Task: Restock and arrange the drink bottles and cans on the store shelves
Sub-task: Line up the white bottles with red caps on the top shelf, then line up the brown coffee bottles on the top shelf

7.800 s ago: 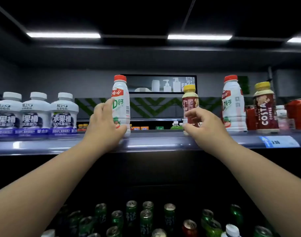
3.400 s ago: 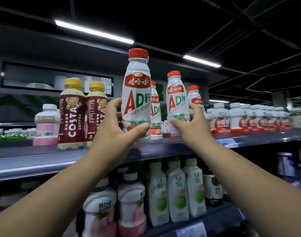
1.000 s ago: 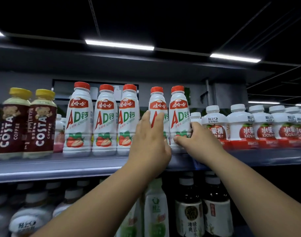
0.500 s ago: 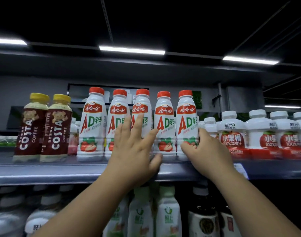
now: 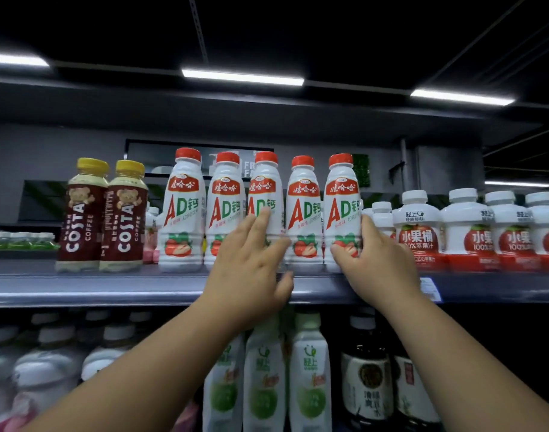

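Observation:
Several white AD milk bottles with red caps stand in a row on the grey top shelf [image 5: 79, 285]. My left hand [image 5: 251, 266] is spread flat, fingers apart, against the front of the second and third bottles; the third bottle [image 5: 264, 194] shows above the fingertips. My right hand [image 5: 376, 260] wraps the lower right side of the rightmost AD bottle [image 5: 341, 207], thumb on its front and fingers behind.
Two brown Costa coffee bottles [image 5: 103, 219] with yellow caps stand left of the row. Squat white apple-juice bottles [image 5: 419, 232] fill the shelf to the right. Below are green-label cartons [image 5: 309, 378], dark tea bottles [image 5: 366, 385] and blurred white bottles [image 5: 45, 369].
The two rightmost AD bottles now stand closed up in line with the others. My left hand has opened and slid left along the row. My right hand stays on the end bottle.

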{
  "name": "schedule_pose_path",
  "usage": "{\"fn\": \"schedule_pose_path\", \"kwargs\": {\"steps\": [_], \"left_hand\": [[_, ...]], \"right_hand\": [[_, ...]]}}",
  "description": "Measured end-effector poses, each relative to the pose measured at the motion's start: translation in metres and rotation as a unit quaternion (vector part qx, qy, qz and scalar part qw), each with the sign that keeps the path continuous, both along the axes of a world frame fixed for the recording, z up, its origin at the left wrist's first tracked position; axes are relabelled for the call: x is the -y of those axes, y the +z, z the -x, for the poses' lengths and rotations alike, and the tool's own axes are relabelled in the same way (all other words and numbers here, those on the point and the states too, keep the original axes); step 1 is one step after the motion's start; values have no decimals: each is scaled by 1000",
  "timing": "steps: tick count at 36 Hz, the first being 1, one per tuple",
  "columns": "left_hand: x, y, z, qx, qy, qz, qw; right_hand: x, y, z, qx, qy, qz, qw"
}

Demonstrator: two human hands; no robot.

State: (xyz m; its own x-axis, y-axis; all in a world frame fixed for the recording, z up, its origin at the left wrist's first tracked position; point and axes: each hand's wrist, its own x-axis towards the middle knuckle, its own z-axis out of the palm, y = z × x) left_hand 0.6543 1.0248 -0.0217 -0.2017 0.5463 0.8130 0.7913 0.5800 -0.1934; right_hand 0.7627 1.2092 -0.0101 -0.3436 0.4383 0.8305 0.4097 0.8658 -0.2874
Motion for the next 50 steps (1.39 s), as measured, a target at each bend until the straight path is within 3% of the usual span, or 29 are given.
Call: {"fn": "schedule_pose_path", "kwargs": {"steps": [4, 17, 27, 32, 40, 45, 50], "left_hand": [[13, -9, 2, -11, -16, 14, 1000], [121, -14, 58, -17, 2, -67, 998], [215, -12, 118, -15, 33, -131, 991], [267, -7, 147, -5, 36, -131, 991], [354, -2, 205, 40, 58, -178, 982], [388, 9, 236, 84, 78, -220, 969], [396, 16, 257, 212, 18, -268, 940]], "right_hand": [[23, -12, 5, -44, 18, -54, 997], [152, -22, 58, -2, 223, -110, 969], [240, -23, 124, -7, 302, -126, 945], [290, -23, 163, -8, 305, -132, 943], [335, -8, 207, -117, 228, -206, 944], [328, 3, 211, -149, 167, -93, 970], [330, -1, 214, -128, 133, -35, 982]]}}
